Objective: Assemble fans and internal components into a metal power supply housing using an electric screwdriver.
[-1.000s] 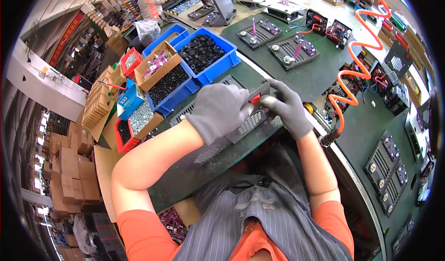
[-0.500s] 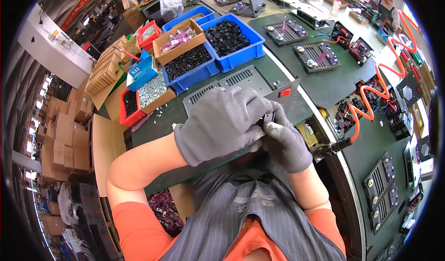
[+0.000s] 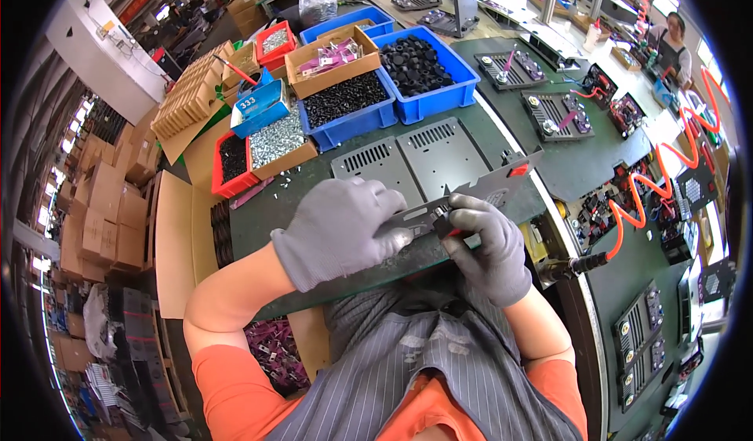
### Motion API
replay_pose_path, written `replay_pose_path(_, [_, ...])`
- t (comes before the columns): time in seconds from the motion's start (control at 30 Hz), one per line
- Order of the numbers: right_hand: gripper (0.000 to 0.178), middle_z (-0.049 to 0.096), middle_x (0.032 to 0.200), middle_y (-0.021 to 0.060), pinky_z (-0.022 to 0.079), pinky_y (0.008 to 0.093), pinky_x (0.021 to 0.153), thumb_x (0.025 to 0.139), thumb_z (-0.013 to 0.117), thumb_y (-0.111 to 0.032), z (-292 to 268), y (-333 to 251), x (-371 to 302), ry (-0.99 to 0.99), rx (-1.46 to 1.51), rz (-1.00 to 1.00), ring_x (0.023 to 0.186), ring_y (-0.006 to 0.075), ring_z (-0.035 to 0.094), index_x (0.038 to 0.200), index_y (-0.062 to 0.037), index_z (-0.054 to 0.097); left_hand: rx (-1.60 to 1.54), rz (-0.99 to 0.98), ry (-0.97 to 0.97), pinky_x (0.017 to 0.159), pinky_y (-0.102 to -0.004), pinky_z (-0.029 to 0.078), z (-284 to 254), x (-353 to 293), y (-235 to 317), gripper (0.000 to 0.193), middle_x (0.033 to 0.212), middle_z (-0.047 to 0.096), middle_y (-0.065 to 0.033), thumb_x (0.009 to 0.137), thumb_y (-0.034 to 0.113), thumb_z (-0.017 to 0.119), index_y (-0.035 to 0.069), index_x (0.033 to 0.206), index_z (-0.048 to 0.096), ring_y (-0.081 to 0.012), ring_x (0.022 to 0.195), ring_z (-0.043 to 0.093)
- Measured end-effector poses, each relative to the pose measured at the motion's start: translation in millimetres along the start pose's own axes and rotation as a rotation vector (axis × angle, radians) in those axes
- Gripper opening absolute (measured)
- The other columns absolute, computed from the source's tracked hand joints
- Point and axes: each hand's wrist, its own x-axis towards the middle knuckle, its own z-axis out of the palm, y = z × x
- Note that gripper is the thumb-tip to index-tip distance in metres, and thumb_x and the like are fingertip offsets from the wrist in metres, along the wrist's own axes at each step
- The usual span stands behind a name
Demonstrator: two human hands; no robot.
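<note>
A grey metal panel (image 3: 482, 186) with cutouts and a red switch (image 3: 519, 170) at its far right end is held up over the bench's near edge. My gloved left hand (image 3: 337, 233) pinches its left end between thumb and fingers. With thumb and fingertips, my gloved right hand (image 3: 492, 249) grips a small black part (image 3: 444, 223) at the panel's near face; its exact kind is partly hidden by the fingers. Just beyond the hands, two flat grey plates with slots, a left plate (image 3: 375, 173) and a right plate (image 3: 443, 159), lie side by side on the green mat.
Blue bins of black screws (image 3: 345, 100) and black round feet (image 3: 412, 65), plus a carton of silver screws (image 3: 274, 145), stand beyond. A coiled orange air hose (image 3: 620, 233) hangs at right above finished-looking slotted units (image 3: 561, 116). Another person (image 3: 673, 53) sits far right.
The hands have spread apart, my left hand moving left and down along the panel. The panel now shows more fully, and the black part sits at its middle. The view has shifted slightly.
</note>
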Motion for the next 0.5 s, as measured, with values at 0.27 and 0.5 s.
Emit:
replay_pose_path(0.27, [0.028, 0.055, 0.09, 0.0081, 0.05, 0.0344, 0.059, 0.068, 0.071, -0.003, 19.3, -9.3, 15.8, -0.158, -0.302, -0.23, 0.073, 0.0254, 0.06, 0.095, -0.0083, 0.062, 0.156, -0.003, -0.014, 0.066, -0.0396, 0.047, 13.2, -1.2, 3.9, 0.038, 0.078, 0.059, -0.012, 0.076, 0.04, 0.063, 0.005, 0.088, 0.057, -0.0288, 0.077, 0.061])
replay_pose_path(0.5, [0.029, 0.056, 0.092, 0.0099, 0.05, 0.0345, 0.062, 0.071, 0.069, -0.004, 18.3, -15.3, 23.7, -0.158, -0.238, -0.176, 0.075, 0.0279, 0.06, 0.098, -0.0074, 0.063, 0.157, -0.078, -0.036, 0.063, -0.0406, 0.048, 10.7, -6.6, -0.3, 0.046, 0.076, 0.058, -0.0104, 0.077, 0.052, 0.059, 0.007, 0.082, 0.056, -0.0288, 0.075, 0.061])
